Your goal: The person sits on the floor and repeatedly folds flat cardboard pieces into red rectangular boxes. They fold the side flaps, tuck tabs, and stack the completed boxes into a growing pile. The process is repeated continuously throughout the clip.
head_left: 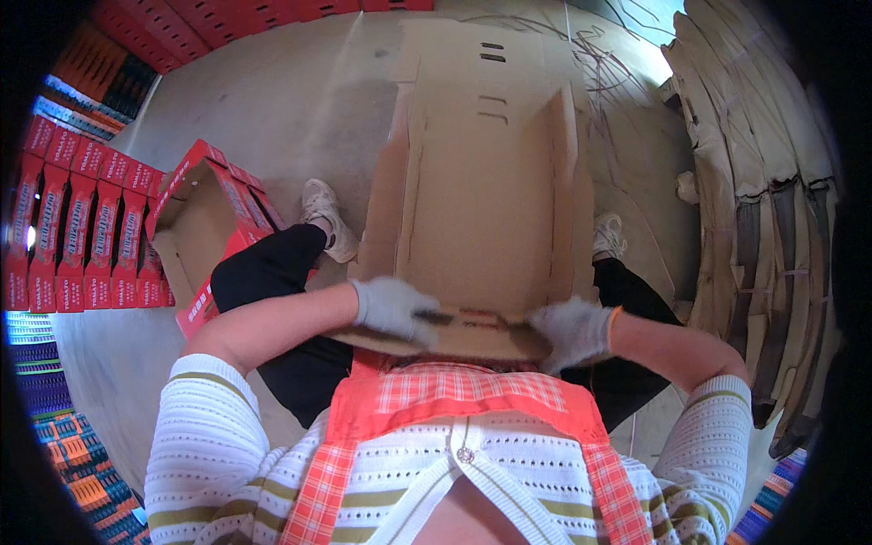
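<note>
A partly folded brown cardboard box [481,209] lies between my legs, plain inner side up. Its near end wall is raised against my apron, its long side walls stand partly up, and the far end panel with slots lies flat. My left hand [395,311], in a pale grey glove and slightly blurred, grips the near wall on its left part. At the near right corner my right hand [577,332], gloved alike with an orange cuff edge, closes on the cardboard. Some fingertips are hidden by blur and the wall.
A red folded box [204,218] stands tilted by my left leg, beside a row of red boxes [91,218]. Flat cardboard sheets [754,182] are stacked at the right. Loose straps [599,64] lie on the far floor; more red boxes [218,27] line the back.
</note>
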Tool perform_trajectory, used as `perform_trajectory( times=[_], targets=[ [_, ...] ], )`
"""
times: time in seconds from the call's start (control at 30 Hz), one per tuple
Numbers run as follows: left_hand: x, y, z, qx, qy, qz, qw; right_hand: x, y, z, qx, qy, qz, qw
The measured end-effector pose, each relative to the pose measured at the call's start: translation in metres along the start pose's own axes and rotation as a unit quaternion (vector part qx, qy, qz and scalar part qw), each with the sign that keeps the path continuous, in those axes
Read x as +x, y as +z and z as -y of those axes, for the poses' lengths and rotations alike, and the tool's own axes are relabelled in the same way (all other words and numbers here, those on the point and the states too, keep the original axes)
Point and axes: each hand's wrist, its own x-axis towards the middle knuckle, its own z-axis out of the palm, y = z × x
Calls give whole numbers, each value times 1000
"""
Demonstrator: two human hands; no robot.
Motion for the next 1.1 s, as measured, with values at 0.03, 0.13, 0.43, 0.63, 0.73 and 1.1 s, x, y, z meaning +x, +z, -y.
perform_trajectory(
  times=[0.03, 0.13, 0.43, 0.63, 0.73, 1.1],
  targets=[
    [-2, 7, -6, 3, 2, 85, 996, 3, 6, 6, 17, -2, 58, 998],
    [-8, -5, -9, -120, -37, 174, 977, 14, 13, -15, 86, -7, 87, 992],
    [56, -20, 100, 168, -285, -470, 818, 99, 7, -147, 92, 143, -682, 712],
    [98, 3, 95, -713, 15, -512, 478, 97, -1, -153, 759, 124, -485, 416],
    [100, 11, 71, -743, 53, -565, 355, 47, -35, -137, 739, 79, -512, 431],
    [171, 75, 7, -905, 56, -69, 416, -52, -138, 72, -92, 116, -546, 825]
  ],
)
